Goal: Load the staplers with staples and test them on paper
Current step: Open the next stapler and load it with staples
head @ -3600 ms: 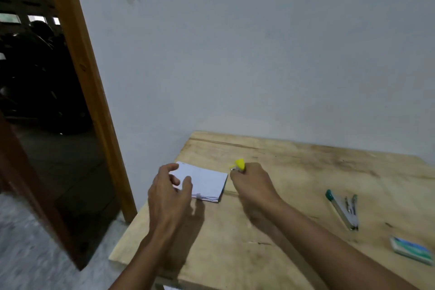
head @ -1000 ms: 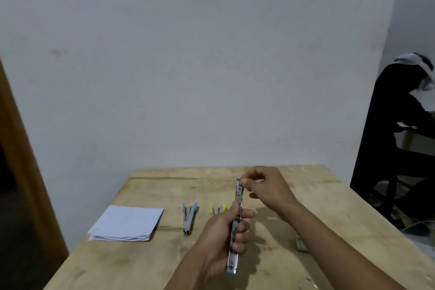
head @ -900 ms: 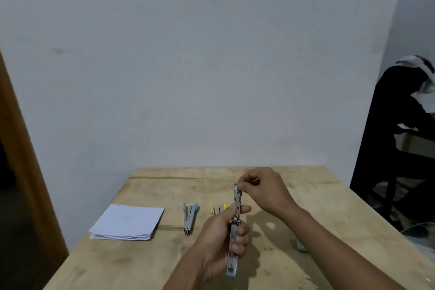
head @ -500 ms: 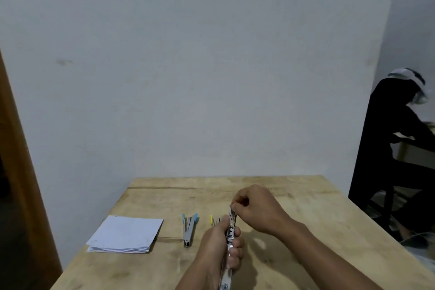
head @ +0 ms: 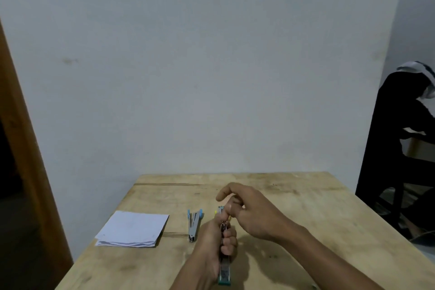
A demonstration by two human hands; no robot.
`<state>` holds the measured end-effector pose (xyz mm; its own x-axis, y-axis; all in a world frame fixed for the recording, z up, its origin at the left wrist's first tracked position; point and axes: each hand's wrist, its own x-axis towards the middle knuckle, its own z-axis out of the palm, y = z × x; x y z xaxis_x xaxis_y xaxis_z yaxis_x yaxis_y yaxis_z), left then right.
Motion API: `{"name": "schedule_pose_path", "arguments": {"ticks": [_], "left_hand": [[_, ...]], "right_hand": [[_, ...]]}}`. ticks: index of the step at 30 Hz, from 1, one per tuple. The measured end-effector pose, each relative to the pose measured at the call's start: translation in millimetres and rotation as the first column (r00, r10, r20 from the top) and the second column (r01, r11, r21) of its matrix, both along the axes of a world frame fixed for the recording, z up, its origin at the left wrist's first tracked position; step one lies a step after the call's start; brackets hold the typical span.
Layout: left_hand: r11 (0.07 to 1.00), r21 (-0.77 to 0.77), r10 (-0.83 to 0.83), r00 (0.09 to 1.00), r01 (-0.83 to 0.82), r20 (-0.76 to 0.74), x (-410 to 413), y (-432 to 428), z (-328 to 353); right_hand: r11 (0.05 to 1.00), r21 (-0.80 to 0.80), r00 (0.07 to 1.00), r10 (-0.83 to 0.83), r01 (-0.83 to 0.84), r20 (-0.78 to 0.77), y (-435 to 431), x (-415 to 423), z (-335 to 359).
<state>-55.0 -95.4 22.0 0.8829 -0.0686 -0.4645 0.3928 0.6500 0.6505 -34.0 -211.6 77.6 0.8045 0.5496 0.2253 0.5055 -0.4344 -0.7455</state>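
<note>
Risking, by this reading, a pinched fingertip or a spilled staple strip through slipping at the far end of the green stapler (head: 224,266) while working it. Gripping its middle firmly in the left hand (head: 215,241), fingers wrapped round, well right of the paper stack (head: 134,228), beyond the blue stapler (head: 194,226) lying just right of that stack. Curling the right hand (head: 253,213) at the stapler's far end, index finger lifted; pinching or merely touching, being impossible to tell.

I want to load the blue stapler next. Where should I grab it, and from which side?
Pinch the blue stapler across its narrow metal middle, from above: it lies lengthwise away from you, blue tips splayed at the far end, both flanks free.
</note>
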Motion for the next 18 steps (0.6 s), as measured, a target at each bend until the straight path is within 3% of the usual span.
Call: {"name": "schedule_pose_path", "arguments": {"ticks": [3, 12, 15, 18], "left_hand": [[0.999, -0.007, 0.038, 0.999, -0.039, -0.013, -1.0, 5.5, -5.5], [0.934, -0.355, -0.023, 0.999, 0.033, 0.034, 2.0, 12.9, -7.5], [0.899, -0.425, -0.096, 0.994, 0.105, 0.043, 1.7, 11.1, -5.1], [0.891, -0.437, -0.117, 0.992, 0.122, 0.039, -2.3, 6.2, -0.1]], "right_hand": [[0.999, -0.027, 0.998, 0.042, -0.043, -0.042, -4.7, -0.4, 1.9], [1.0, -0.009, 0.995, 0.004, -0.004, -0.098, -16.4, 2.9, 4.2], [0.994, 0.012, 0.993, -0.11, 0.11, -0.035, -22.3, 9.9, 4.8], [0.974, -0.066, 0.969, -0.205, 0.215, 0.139, -28.2, 19.6, 1.6]]}}
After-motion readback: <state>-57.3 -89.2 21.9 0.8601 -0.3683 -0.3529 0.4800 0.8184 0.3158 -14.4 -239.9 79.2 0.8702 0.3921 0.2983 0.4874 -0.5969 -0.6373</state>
